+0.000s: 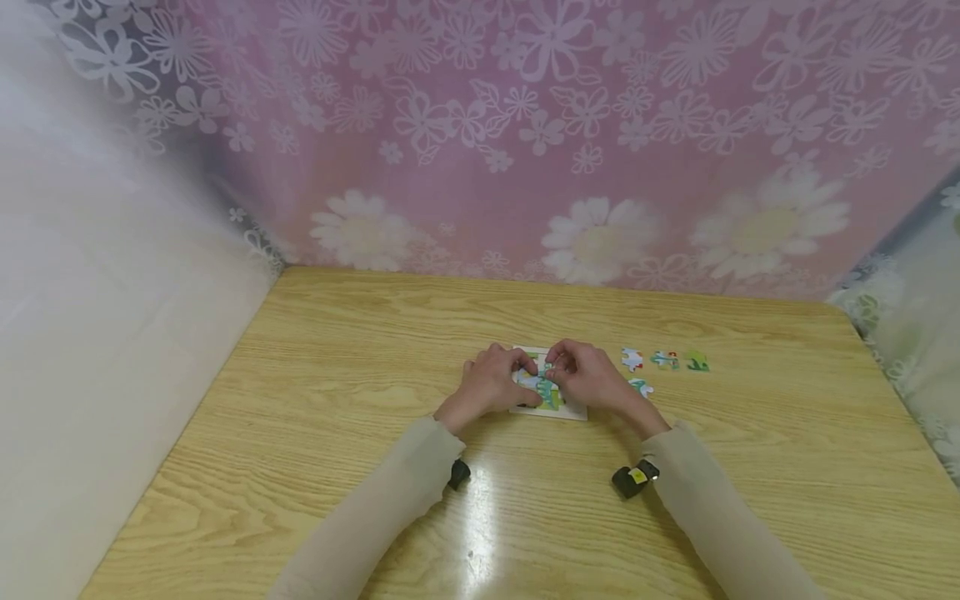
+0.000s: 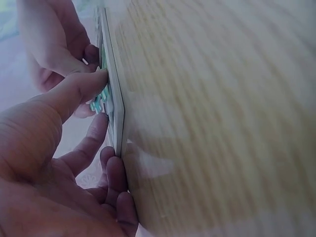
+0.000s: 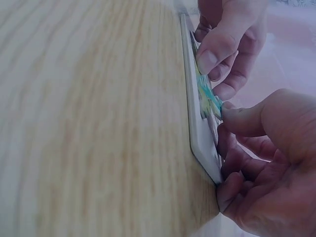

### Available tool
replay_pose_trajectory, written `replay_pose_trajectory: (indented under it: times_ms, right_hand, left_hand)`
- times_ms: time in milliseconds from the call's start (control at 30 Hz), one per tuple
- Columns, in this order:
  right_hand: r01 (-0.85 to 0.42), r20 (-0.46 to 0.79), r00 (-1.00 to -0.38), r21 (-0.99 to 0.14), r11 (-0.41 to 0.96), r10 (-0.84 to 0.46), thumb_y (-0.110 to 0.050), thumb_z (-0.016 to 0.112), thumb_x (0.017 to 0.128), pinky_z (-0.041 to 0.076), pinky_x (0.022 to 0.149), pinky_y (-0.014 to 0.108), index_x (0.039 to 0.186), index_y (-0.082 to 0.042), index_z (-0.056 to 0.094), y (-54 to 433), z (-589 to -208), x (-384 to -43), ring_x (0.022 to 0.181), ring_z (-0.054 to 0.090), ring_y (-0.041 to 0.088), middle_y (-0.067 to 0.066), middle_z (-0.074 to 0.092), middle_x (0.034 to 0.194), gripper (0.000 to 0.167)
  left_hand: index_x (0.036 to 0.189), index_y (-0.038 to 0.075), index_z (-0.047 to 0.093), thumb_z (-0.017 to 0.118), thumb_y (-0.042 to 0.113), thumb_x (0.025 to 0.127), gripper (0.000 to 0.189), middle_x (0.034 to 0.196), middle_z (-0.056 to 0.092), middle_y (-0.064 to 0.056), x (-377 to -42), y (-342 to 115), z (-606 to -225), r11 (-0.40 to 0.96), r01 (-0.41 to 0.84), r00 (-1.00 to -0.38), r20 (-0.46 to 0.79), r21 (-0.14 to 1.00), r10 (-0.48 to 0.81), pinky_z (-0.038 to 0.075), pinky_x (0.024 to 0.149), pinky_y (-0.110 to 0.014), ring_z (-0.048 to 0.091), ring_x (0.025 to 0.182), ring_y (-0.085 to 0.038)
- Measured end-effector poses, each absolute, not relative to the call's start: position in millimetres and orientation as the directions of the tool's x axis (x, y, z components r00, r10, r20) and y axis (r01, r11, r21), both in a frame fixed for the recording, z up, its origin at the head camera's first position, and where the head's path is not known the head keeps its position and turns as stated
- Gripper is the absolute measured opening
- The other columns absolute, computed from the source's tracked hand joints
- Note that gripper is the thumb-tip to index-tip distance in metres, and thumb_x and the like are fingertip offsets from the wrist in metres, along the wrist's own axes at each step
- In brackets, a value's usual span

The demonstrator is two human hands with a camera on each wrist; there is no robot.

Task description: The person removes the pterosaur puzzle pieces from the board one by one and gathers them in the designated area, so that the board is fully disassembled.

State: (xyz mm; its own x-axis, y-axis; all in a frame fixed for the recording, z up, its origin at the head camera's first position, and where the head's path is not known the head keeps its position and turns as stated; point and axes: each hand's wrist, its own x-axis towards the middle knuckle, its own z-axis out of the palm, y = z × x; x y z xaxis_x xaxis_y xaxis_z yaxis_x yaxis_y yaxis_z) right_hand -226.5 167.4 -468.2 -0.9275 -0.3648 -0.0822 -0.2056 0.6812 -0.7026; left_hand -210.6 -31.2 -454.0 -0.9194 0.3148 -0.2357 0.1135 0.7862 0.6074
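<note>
A small jigsaw puzzle board (image 1: 573, 411) with a white frame and a green and blue picture lies flat on the table. My left hand (image 1: 491, 379) rests at its left side. In the left wrist view, the left thumb presses on the puzzle while the other fingers touch its surface and edge. From the right, my right hand (image 1: 592, 379) pinches a teal and green puzzle piece (image 3: 211, 94) between thumb and fingers. That piece stands tilted up from the board in the right wrist view. Both hands cover part of the picture.
Several loose puzzle pieces lie right of the board, among them a red and white piece (image 1: 632, 359) and a green piece (image 1: 697, 361); another piece (image 1: 641, 387) is near the right wrist. Behind the wood-grain table (image 1: 337, 350) hangs a pink flowered curtain (image 1: 480, 167).
</note>
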Motion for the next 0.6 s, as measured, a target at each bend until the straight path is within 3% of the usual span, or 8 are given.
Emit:
replay_pose_trajectory:
  times_ms: [600]
  right_hand:
    - [-0.078,-0.143,-0.945,-0.776,0.626,-0.295,-0.019,0.064,0.099,0.047,0.076,0.032,0.112,-0.005,0.067,172.9,-462.1,-223.8,0.082,0.061,0.017,0.010,0.071,0.096,0.019]
  left_hand:
    - [0.110,0.029,0.068,0.084,0.040,0.084,0.033,0.113,0.054,0.000,-210.8,-34.4,-454.8,0.780,0.120,-0.915,-0.236,0.614,0.327,0.032,0.099,-0.049,0.047,0.105,-0.024]
